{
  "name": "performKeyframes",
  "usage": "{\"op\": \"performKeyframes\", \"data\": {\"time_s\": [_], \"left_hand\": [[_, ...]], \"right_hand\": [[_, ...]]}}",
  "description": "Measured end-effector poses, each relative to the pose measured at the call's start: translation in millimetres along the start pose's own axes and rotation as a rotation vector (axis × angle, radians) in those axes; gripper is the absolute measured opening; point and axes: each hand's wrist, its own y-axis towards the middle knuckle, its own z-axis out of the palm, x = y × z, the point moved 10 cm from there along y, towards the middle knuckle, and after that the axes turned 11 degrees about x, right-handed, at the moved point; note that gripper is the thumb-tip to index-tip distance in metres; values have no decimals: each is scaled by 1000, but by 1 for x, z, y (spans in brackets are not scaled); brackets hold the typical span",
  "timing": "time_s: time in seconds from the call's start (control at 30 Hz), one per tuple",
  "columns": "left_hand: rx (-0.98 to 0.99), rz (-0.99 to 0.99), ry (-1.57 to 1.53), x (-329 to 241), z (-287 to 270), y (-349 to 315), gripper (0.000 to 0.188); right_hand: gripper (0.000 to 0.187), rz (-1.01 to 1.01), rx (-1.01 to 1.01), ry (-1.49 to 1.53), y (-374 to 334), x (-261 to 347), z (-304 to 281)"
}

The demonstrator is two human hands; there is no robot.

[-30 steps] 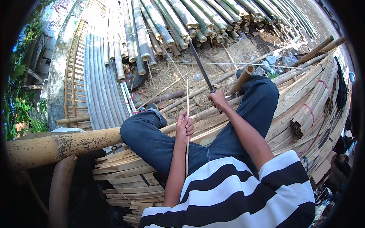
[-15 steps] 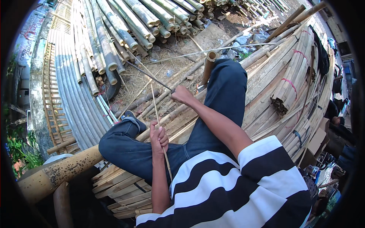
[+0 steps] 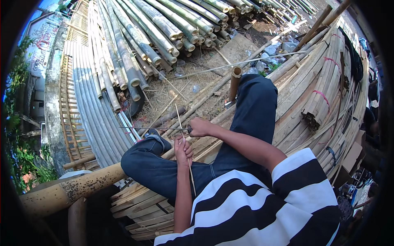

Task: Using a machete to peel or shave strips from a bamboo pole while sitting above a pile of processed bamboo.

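My left hand (image 3: 183, 151) is closed round a thin bamboo strip (image 3: 178, 116) that slants up past my thumb; its lower end runs down along my forearm toward my lap. In my right hand (image 3: 200, 127) is a long, thin, dark knife (image 3: 154, 128), gripped by its handle. The blade points left and crosses the strip just above my left fist, seeming to touch it. Both hands are over my bent legs in dark jeans (image 3: 148, 162).
Long bamboo poles (image 3: 147, 37) are piled at the far side. Split bamboo slats in bundles (image 3: 318, 98) lie at my right. A thick bamboo pole (image 3: 90, 180) is at my left, near corrugated sheets (image 3: 88, 98). An upright bamboo stub (image 3: 234, 82) stands by my right knee.
My right hand has come down and the knife has swung from pointing up-left to lying nearly level across the strip. My left hand keeps hold of the strip. The whole view has shifted slightly.
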Motion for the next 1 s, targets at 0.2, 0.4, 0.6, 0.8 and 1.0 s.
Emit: {"op": "performKeyframes", "data": {"time_s": [0.2, 0.4, 0.6, 0.8, 1.0], "left_hand": [[-140, 6, 246, 0, -2, -22, 13], [75, -32, 109, -6, 27, -10, 18], [-16, -18, 111, -3, 0, 0, 16], [-91, 22, -19, -14, -6, -14, 19], [29, 41, -59, -19, 6, -4, 20]], "right_hand": [[31, 253, -111, -27, 4, -49, -18], [24, 565, -379, 615, -11, -154, -29], [21, 295, -206, 735, 0, -82, -17], [24, 175, -69, 418, 10, -51, 3], [19, 243, -120, 678, 11, -64, 2]]}}
